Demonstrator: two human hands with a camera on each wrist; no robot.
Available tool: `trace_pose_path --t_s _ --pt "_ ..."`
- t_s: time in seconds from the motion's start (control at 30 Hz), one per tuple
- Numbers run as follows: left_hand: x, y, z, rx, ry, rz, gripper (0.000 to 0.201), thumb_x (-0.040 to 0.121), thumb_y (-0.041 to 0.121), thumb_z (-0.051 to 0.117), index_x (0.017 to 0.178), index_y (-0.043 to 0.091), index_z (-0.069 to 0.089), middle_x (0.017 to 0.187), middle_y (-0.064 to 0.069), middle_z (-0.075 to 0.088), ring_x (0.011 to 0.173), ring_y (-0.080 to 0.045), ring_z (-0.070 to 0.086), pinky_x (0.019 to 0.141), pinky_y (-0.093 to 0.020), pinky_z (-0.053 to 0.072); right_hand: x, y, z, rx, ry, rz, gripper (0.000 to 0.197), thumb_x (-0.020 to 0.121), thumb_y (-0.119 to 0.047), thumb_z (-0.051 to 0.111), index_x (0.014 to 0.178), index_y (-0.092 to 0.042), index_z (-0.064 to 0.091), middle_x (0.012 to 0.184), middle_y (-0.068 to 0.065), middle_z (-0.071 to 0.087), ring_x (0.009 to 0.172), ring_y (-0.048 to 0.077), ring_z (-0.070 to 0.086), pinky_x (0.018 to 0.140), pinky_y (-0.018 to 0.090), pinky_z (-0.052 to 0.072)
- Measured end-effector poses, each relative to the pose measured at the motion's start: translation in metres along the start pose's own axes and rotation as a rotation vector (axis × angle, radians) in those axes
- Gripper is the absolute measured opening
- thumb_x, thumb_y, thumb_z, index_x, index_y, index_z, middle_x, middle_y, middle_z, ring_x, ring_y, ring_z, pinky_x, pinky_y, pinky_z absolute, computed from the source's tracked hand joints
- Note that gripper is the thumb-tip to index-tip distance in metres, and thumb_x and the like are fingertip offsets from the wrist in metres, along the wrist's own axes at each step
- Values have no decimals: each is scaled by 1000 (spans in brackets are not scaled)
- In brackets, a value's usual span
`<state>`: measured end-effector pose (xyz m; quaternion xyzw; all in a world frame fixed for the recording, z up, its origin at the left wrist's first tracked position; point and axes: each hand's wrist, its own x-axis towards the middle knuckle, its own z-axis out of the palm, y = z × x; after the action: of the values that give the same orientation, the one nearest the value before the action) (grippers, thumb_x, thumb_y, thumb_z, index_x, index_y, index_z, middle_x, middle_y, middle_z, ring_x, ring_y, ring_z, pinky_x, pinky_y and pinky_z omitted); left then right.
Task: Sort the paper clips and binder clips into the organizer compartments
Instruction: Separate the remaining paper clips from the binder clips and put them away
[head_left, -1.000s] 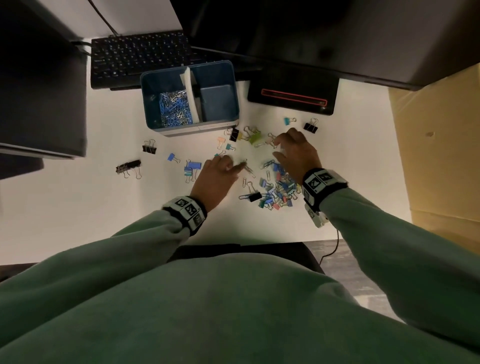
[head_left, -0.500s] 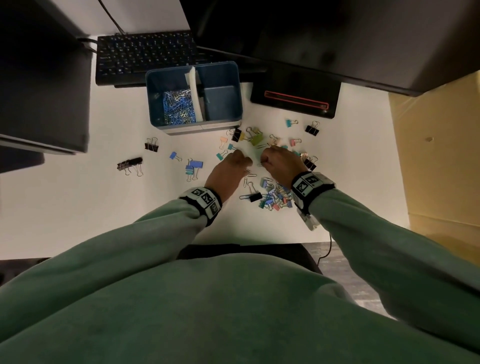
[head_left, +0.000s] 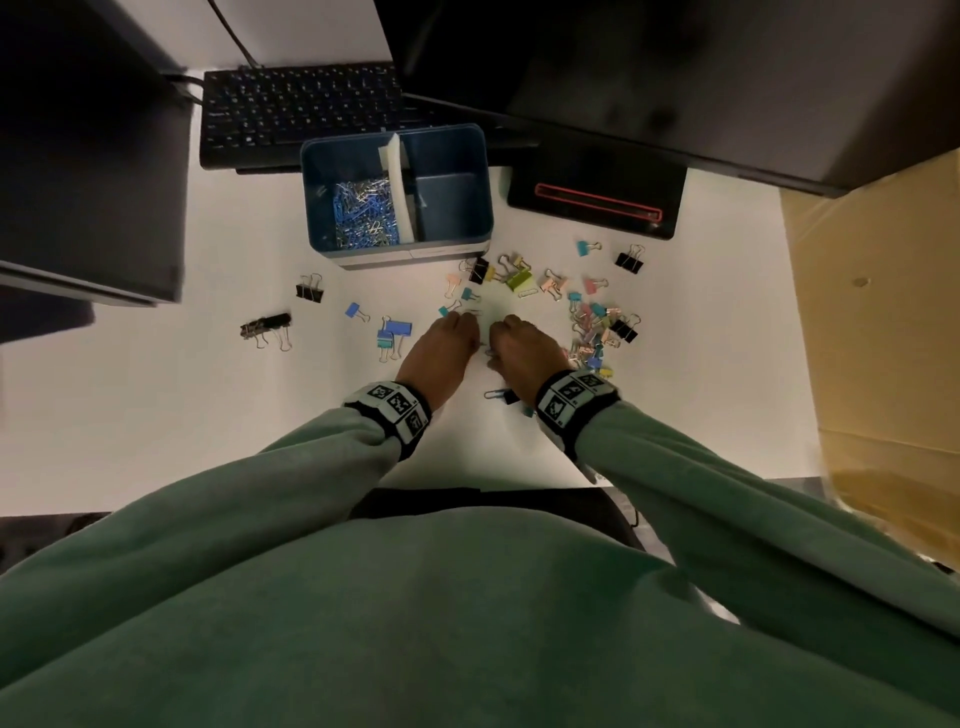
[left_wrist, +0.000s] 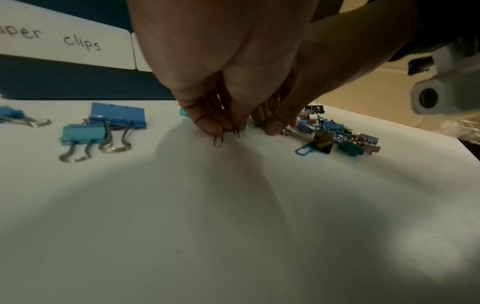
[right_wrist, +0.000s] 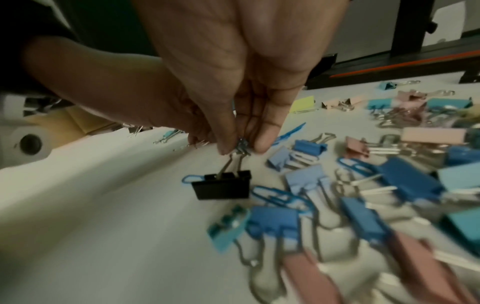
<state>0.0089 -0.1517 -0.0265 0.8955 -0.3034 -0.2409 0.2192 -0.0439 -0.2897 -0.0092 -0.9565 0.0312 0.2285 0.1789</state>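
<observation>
A blue organizer (head_left: 415, 253) stands at the back of the white desk. Its left compartment holds paper clips (head_left: 363, 213); the right compartment (head_left: 452, 202) looks empty. A label (left_wrist: 80, 43) on its front reads "paper clips". My left hand (head_left: 470, 332) pinches silver paper clips (left_wrist: 218, 139) against the desk. Right beside it, my right hand (head_left: 493, 347) pinches a small bunch of paper clips (right_wrist: 242, 145). A black binder clip (right_wrist: 223, 187) lies under that hand, handles pointing at the fingertips. Coloured binder clips (head_left: 597, 332) are heaped to the right.
More binder clips lie left of the hands, blue ones (head_left: 395, 330) and black ones (head_left: 310, 290). A keyboard (head_left: 301, 109) and a black device with a red outline (head_left: 597, 197) sit behind. A cardboard box (head_left: 883, 312) borders the desk on the right.
Both hands have drawn together at the middle of the desk. The right hand came back and left from the far clips, and both now pinch paper clips.
</observation>
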Motion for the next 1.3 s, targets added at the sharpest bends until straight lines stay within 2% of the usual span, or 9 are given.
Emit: trace_pose_path --t_s 0.2,0.4,0.53,0.67,0.77,0.87,1.0,1.13,1.3 --pt "-9 -11 -12 -221 3 -51 6 94 9 54 88 7 54 90 -9 59 76 -23 56 68 -29 45 12 7 -8 242 -72 80 17 86 -11 62 101 -3 63 105 17 66 95 34 62 83 38 52" --pt "-20 -21 -68 -463 177 -133 18 88 -7 50 90 9 58 82 -2 66 73 -13 61 65 -17 50 11 4 -41 577 -70 115 11 81 -12 71 90 -10 66 86 2 68 77 16 63 69 26 51" --pt "-10 -32 -132 -599 367 -209 30 85 -6 44 84 21 58 85 -8 67 75 -13 62 64 -17 52 28 -39 -101 716 90 -34 11 82 -13 72 91 -14 66 80 -5 66 70 5 61 66 17 53" --pt "24 -50 -172 -398 535 -342 14 85 6 56 86 17 65 84 3 68 78 -8 61 67 -5 43 79 -93 -140 765 269 -151 9 80 -12 73 85 -13 65 74 -6 63 65 3 57 62 15 49" --pt "42 -62 -172 -212 440 -380 10 87 9 58 91 8 67 90 -5 70 85 -17 62 70 -13 43 115 -115 -133 650 261 -84 15 82 -20 73 88 -8 66 73 -10 61 66 2 57 64 15 49" --pt "41 -63 -163 -116 402 -333 20 85 0 56 100 8 65 101 -9 69 94 -25 63 79 -24 42 113 -103 -124 509 201 -71 22 84 -18 71 104 -11 63 96 -1 62 84 10 60 75 20 51" --pt "11 -43 -131 -140 537 -219 15 85 2 56 96 11 63 100 -1 58 80 -11 54 70 -12 40 63 -32 -110 554 279 -7 16 90 -19 64 105 -15 63 96 -3 64 81 7 60 71 17 51" --pt "-3 -11 -62 -100 267 -112 8 92 17 57 92 15 65 94 -4 63 75 -16 59 68 -28 50 21 41 -63 311 164 190 9 90 -17 63 97 -12 65 99 6 66 89 23 65 78 33 54" --pt "23 2 -17 74 135 -37 18 85 10 65 103 9 66 106 -12 61 92 -31 58 75 -43 53 22 44 -34 -2 117 187 33 90 -14 61 122 -7 55 125 14 50 108 30 57 87 39 51"
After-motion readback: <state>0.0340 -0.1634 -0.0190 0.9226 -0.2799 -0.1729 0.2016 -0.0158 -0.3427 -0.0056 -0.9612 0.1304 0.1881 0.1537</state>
